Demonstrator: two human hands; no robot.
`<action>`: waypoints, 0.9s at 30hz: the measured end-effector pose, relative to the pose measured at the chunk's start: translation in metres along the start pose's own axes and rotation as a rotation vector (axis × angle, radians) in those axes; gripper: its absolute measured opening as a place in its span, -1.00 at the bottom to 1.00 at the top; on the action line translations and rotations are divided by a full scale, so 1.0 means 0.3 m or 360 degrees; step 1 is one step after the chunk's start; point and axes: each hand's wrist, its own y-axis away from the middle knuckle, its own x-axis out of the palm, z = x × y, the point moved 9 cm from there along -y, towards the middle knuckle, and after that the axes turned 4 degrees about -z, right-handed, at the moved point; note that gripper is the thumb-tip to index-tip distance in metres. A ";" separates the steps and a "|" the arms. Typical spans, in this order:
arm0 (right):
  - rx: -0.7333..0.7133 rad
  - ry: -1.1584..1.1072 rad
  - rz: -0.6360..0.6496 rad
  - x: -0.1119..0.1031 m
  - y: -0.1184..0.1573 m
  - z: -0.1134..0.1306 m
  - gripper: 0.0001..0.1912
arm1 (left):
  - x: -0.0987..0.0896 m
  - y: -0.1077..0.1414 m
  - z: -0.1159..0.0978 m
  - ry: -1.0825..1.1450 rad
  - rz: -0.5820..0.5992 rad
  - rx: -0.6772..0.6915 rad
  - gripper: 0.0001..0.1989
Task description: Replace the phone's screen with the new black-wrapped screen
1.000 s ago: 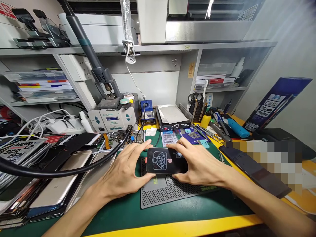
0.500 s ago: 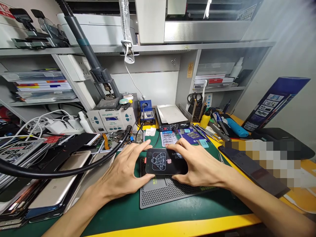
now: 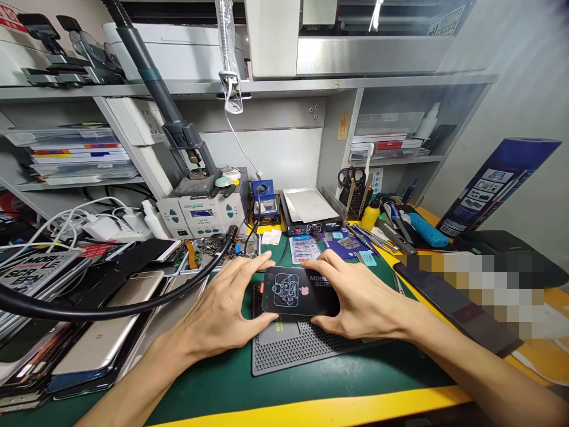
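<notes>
Left hand (image 3: 222, 305) and right hand (image 3: 367, 296) clamp a black smartphone (image 3: 300, 290) by its long edges, each grip at one end, over a gray perforated mat (image 3: 288, 356) at the desk (image 3: 267, 412). The handset is likely light, stiff, slick and breakable (glass, by its shine), best taken by those edges. The right hand covers part of the lettering; the underside, and whether it touches the mat, cannot be made out.

Black phone w/ pink apple logo (image 3: 301, 291), held sideways over mat (image 3: 291, 356).
</notes>
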 end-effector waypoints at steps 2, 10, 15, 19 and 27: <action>-0.0005 -0.0024 -0.0015 -0.002 -0.001 0.001 -0.24 | 0.000 -0.001 0.000 0.0006 0.0002 -0.0005 -0.17; -0.0003 -0.0044 -0.0063 -0.010 -0.005 0.006 -0.26 | -0.004 -0.003 -0.001 0.0048 0.0010 -0.0013 -0.17; 0.0004 -0.0058 -0.0065 -0.005 -0.005 0.003 -0.27 | -0.001 0.001 0.006 0.0103 0.0027 -0.0047 -0.18; 0.0006 -0.0078 -0.0059 -0.002 -0.006 0.004 -0.27 | 0.002 0.001 0.014 0.0182 0.0044 -0.0109 -0.21; 0.0217 -0.0605 0.0138 -0.007 0.012 -0.029 -0.12 | 0.002 0.009 0.060 0.0651 0.0085 -0.0455 -0.12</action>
